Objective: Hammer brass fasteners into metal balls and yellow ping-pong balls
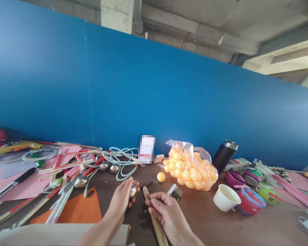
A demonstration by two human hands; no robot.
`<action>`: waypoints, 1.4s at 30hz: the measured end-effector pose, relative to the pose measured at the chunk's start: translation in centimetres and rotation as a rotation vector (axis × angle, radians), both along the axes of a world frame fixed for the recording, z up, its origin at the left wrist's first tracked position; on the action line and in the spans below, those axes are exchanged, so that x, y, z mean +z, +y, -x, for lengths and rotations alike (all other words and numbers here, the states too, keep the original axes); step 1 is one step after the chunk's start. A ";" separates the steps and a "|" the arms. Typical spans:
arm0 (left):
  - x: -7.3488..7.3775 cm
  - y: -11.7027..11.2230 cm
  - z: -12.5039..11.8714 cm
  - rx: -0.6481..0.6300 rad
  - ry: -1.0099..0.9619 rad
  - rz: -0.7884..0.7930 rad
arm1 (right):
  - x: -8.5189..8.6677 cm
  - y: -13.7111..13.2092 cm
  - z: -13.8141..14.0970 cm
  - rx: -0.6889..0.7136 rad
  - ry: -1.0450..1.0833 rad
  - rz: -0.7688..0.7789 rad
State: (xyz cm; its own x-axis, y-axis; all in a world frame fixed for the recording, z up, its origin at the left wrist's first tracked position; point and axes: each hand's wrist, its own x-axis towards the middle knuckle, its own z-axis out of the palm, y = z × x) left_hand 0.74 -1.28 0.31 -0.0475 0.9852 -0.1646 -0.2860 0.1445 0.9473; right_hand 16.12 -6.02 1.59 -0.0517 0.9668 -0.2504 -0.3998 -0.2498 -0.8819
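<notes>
Between the fingers of my left hand (122,197) is a shiny silver foil-covered ball (132,191), with a small yellowish patch on its surface. My right hand (166,212) is just to the right, its thumb and fingertips pinched together; whatever is between them, if anything, is too small to make out. Beneath the right hand lies a bundle of thin wooden sticks (157,228). Close behind it stands a small open box (175,194) of dark little pieces. A single orange ball (161,176) rests on the brown table (202,213) beyond both hands.
A clear bag of orange balls (190,169) sits behind my right hand, near a black flask (224,155) and a white cup (226,197). To the left are foil balls (81,181), orange paper (82,206), sticks and jump ropes (120,159). A blue partition (154,92) rises behind.
</notes>
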 end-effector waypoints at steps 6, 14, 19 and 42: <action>0.3 -0.4 -0.2 -0.051 -0.026 -0.028 | 1.0 -0.5 0.3 0.056 0.073 0.028; 2.4 -1.8 -0.6 -0.272 -0.015 -0.046 | 1.1 -0.9 1.2 0.102 0.029 -0.060; 2.7 -2.1 -0.7 -0.326 0.040 -0.021 | 1.2 -0.7 1.8 0.041 0.008 -0.083; 2.5 -2.2 -1.1 -0.290 0.228 -0.075 | 0.2 0.1 1.8 0.089 -0.066 -0.095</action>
State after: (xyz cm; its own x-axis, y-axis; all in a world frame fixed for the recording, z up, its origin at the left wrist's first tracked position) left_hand 1.81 -3.46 2.79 0.2084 0.9720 -0.1089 -0.0240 0.1164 0.9929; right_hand 14.35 -5.90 1.79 -0.1251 0.9785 -0.1642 -0.3198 -0.1964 -0.9269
